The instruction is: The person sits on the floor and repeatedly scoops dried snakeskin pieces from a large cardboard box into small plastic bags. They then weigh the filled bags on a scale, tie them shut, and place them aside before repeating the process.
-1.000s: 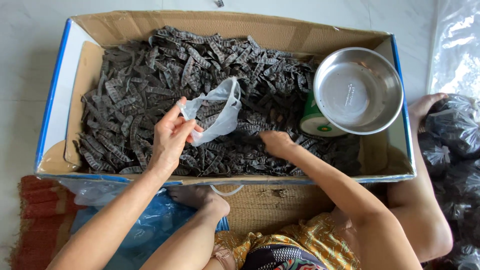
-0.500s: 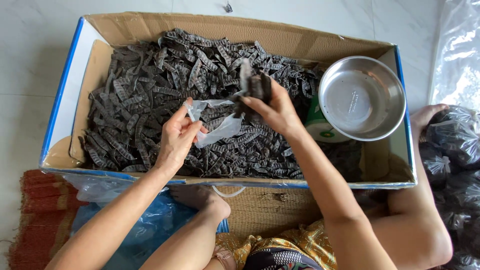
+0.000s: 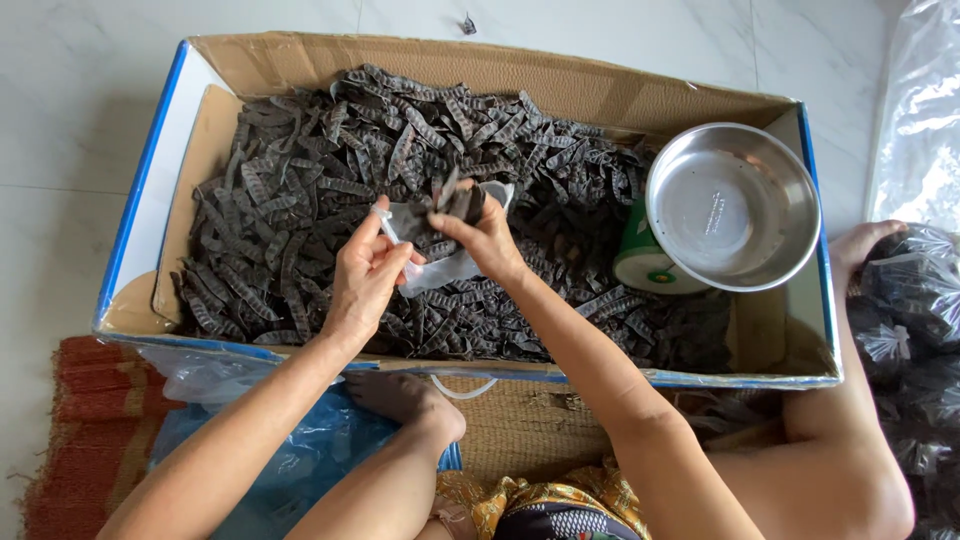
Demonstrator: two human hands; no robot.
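The right hand (image 3: 487, 232) is pinching a bunch of dark flat dried pods (image 3: 452, 205) directly above the small clear plastic bag (image 3: 432, 262), whose mouth the left hand (image 3: 365, 275) is gripping open over the cardboard box (image 3: 215, 68); pods pointing downward.

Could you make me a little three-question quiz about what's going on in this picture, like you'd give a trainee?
1. True or false: the steel bowl is full of dark pods.
2. Which hand holds the clear plastic bag open?
A. left hand
B. right hand
C. neither
3. Fill in: the loose dark pods lie in a ______ box.

Key
1. False: the bowl is empty and rests on a green tin in the box's corner.
2. A: the left hand pinches the bag's edge while the right hand pushes a bunch of pods into it.
3. Cardboard, with blue edges.
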